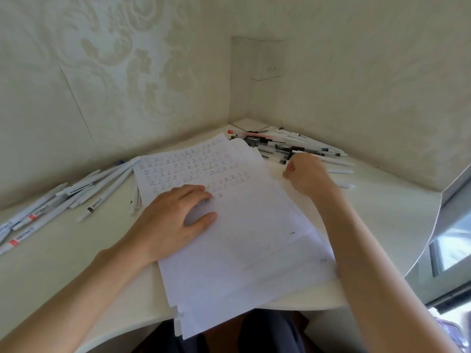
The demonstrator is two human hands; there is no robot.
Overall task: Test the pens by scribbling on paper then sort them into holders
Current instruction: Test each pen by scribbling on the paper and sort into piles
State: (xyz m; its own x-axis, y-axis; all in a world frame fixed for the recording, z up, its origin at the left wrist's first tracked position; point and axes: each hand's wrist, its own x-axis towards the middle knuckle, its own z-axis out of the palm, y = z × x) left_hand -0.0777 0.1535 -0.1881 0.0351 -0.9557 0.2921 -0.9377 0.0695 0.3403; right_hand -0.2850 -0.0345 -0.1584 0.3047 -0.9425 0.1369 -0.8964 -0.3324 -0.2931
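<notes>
A stack of white paper (242,238) lies slantwise on the pale table (63,276), with its near corner hanging over the front edge and its upper part covered in rows of small handwritten marks. The left hand (175,217) rests flat on the top sheet just below the marks, fingers relaxed and slightly spread, thumb out to the side. The right hand (305,174) reaches past the sheet's far right edge to a jumbled pile of pens (288,143) in the back corner. Its fingers are curled at the pile's near edge, but whether they pinch a pen cannot be told. A second group of white pens (63,200) lies fanned out left of the paper, along the wall.
</notes>
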